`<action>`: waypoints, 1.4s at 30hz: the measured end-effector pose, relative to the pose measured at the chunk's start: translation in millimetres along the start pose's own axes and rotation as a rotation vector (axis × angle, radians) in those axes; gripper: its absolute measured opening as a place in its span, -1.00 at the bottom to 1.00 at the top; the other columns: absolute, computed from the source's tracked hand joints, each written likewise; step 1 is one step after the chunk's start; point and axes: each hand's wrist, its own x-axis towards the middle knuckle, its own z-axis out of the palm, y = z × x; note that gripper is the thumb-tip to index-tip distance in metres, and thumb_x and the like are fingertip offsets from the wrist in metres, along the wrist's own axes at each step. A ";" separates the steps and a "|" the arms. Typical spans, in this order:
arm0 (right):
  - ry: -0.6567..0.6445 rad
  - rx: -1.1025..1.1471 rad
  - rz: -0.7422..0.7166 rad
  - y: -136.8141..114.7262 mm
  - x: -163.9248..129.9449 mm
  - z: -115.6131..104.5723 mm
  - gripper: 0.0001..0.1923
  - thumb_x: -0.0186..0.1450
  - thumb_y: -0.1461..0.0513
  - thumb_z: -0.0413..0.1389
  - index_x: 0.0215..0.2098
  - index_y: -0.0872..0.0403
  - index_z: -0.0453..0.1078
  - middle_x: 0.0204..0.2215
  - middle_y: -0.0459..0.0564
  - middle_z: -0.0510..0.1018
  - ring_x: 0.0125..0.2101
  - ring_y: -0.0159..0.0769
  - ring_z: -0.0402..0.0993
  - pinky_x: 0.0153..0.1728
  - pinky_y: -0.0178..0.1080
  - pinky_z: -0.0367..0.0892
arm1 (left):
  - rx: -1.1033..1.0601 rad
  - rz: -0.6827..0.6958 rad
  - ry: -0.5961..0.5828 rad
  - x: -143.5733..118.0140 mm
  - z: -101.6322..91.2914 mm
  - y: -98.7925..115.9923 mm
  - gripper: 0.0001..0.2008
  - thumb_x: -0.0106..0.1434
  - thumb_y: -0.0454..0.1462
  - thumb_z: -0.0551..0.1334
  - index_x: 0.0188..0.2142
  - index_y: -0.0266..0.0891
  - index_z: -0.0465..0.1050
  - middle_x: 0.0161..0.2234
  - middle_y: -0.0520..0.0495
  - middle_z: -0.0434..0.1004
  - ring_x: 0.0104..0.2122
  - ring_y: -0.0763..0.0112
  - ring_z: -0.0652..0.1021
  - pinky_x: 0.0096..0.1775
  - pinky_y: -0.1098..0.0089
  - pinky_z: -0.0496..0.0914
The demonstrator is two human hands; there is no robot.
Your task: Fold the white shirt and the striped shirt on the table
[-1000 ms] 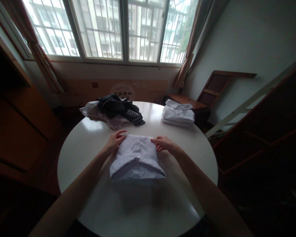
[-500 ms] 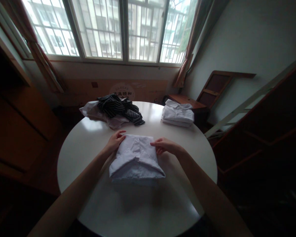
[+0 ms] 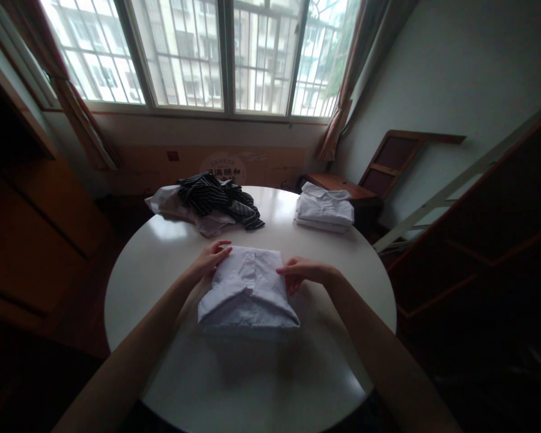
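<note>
A folded white shirt (image 3: 247, 291) lies on the round white table (image 3: 171, 258), in the middle of the near half, directly in front of the person. Its collar points toward the person and its button placket runs away toward the window.

Left hand (image 3: 210, 260): positioned at the far left corner of the folded white shirt. The fingers (image 3: 220, 251) lie bent over the top edge of the fabric and touch it. The thumb side is hidden against the cloth, so whether the hand pinches the fabric or merely rests on it cannot be determined.

Right hand (image 3: 304, 272): positioned at the right edge of the folded white shirt, near its far corner. The fingers are curled together, with the fingertips against the side of the fabric. A closed pinch on the edge appears likely, but the contact point is too small to confirm.

Other items on the table:
- A heap of unfolded garments (image 3: 207, 201), dark striped cloth over pale cloth, at the far left edge, well apart from both hands.
- A stack of folded white shirts (image 3: 325, 210) at the far right edge, also well apart.

Behind the table, a barred window (image 3: 216, 54) spans the wall.
</note>
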 end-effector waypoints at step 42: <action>1.136 -0.543 -0.512 -29.2 14.2 46.1 -0.75 0.22 0.24 -0.09 -0.33 0.13 0.42 -0.43 0.02 0.54 -0.41 -0.32 0.45 -0.35 -0.29 0.30 | 0.646 0.529 0.125 -27.4 29.8 41.9 -0.62 0.22 -0.24 -0.03 0.00 -0.35 0.25 0.03 -0.25 0.31 0.04 0.29 0.31 0.04 0.20 0.19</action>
